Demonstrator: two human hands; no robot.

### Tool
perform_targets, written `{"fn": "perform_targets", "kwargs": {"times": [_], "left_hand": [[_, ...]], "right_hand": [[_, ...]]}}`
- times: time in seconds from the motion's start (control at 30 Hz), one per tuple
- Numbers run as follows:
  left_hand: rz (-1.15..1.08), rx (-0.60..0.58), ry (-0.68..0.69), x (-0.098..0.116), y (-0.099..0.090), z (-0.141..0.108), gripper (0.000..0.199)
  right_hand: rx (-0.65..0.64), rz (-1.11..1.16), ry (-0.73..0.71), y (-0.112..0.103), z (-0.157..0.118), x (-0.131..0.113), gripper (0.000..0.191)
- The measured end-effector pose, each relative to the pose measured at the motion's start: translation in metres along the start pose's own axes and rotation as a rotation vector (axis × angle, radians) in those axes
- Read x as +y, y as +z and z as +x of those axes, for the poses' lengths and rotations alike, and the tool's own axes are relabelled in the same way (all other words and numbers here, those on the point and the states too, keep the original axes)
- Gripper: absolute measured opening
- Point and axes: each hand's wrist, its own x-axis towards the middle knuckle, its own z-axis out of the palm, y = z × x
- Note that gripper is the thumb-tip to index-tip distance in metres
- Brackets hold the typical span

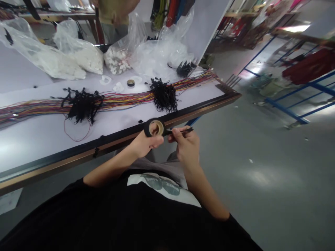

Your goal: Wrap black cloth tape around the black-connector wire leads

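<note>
My left hand [146, 142] grips a roll of black tape [147, 128], with fingers reaching into its tan cardboard core. My right hand [187, 141] pinches a dark strip [187, 130] that looks like the tape's free end, stretched from the roll. Both hands are just off the table's near edge, above my lap. Behind them on the white tabletop runs a long bundle of coloured wires [125, 100]. Two black clusters of connectors or ties lie on it, the left cluster [83, 104] and the right cluster [164, 94].
Clear plastic bags [83, 55] of white parts line the back of the table. A second tape roll [130, 83] lies behind the wires. A brown and black rail [117, 139] edges the table. A blue-framed rack [288, 109] stands at right. Another person [112, 14] is across the table.
</note>
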Motion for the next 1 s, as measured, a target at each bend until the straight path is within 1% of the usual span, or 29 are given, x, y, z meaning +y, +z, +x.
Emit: {"fn": "perform_targets", "kwargs": {"times": [0.07, 0.1, 0.13, 0.17, 0.2, 0.27, 0.33, 0.4, 0.47, 0.53, 0.6, 0.67, 0.7, 0.73, 0.77, 0.8, 0.9, 0.93, 1.0], "left_hand": [[0.169, -0.142, 0.101, 0.004, -0.007, -0.003, 0.061], [0.240, -0.211, 0.138, 0.007, -0.010, -0.003, 0.061], [0.292, -0.255, 0.161, 0.009, -0.012, -0.002, 0.056], [0.326, -0.262, 0.171, 0.010, -0.012, 0.000, 0.049], [0.350, -0.232, 0.172, 0.010, -0.012, 0.002, 0.043], [0.386, -0.102, 0.150, 0.008, -0.008, 0.007, 0.027], [0.424, 0.015, 0.129, 0.004, -0.002, 0.011, 0.017], [0.490, 0.082, 0.134, 0.003, 0.004, 0.012, 0.010], [0.578, 0.151, 0.164, 0.003, 0.009, 0.011, 0.004], [0.646, 0.201, 0.186, 0.003, 0.012, 0.009, 0.008], [0.670, 0.206, 0.174, 0.002, 0.014, 0.006, 0.011], [0.602, 0.209, 0.152, 0.001, 0.015, 0.005, 0.008], [0.526, 0.233, 0.141, 0.000, 0.015, 0.004, 0.013], [0.436, 0.265, 0.119, 0.000, 0.015, 0.005, 0.023], [0.344, 0.283, 0.080, 0.001, 0.014, 0.005, 0.031], [0.263, 0.278, 0.024, 0.001, 0.013, 0.007, 0.034], [0.109, 0.156, -0.154, 0.000, 0.010, 0.011, 0.030], [0.065, 0.121, -0.178, -0.002, 0.008, 0.012, 0.031], [-0.020, 0.090, -0.165, -0.006, 0.005, 0.012, 0.035]], "right_hand": [[-0.030, -0.019, 0.024, -0.003, 0.002, -0.002, 0.019], [-0.051, -0.061, 0.012, -0.004, 0.003, -0.004, 0.018], [-0.067, -0.116, -0.018, -0.006, 0.002, -0.007, 0.016], [-0.073, -0.169, -0.062, -0.007, 0.001, -0.010, 0.015], [-0.069, -0.210, -0.114, -0.008, 0.000, -0.013, 0.013], [-0.046, -0.254, -0.204, -0.009, -0.003, -0.017, 0.012], [-0.021, -0.263, -0.245, -0.009, -0.006, -0.018, 0.013], [0.004, -0.262, -0.234, -0.008, -0.007, -0.015, 0.013], [-0.026, -0.269, -0.191, -0.007, -0.007, -0.011, 0.013], [-0.102, -0.287, -0.155, -0.006, -0.007, -0.009, 0.012], [-0.143, -0.318, -0.158, -0.005, -0.007, -0.008, 0.010], [-0.096, -0.355, -0.197, -0.004, -0.006, -0.008, 0.011], [-0.064, -0.368, -0.223, -0.004, -0.007, -0.009, 0.013], [-0.042, -0.376, -0.250, -0.004, -0.007, -0.010, 0.014], [-0.038, -0.378, -0.272, -0.003, -0.007, -0.011, 0.014], [-0.049, -0.377, -0.286, -0.003, -0.008, -0.011, 0.014], [-0.092, -0.355, -0.284, -0.001, -0.011, -0.012, 0.013], [-0.080, -0.340, -0.262, -0.001, -0.011, -0.011, 0.013], [-0.026, -0.283, -0.178, 0.000, -0.012, -0.006, 0.015]]}}
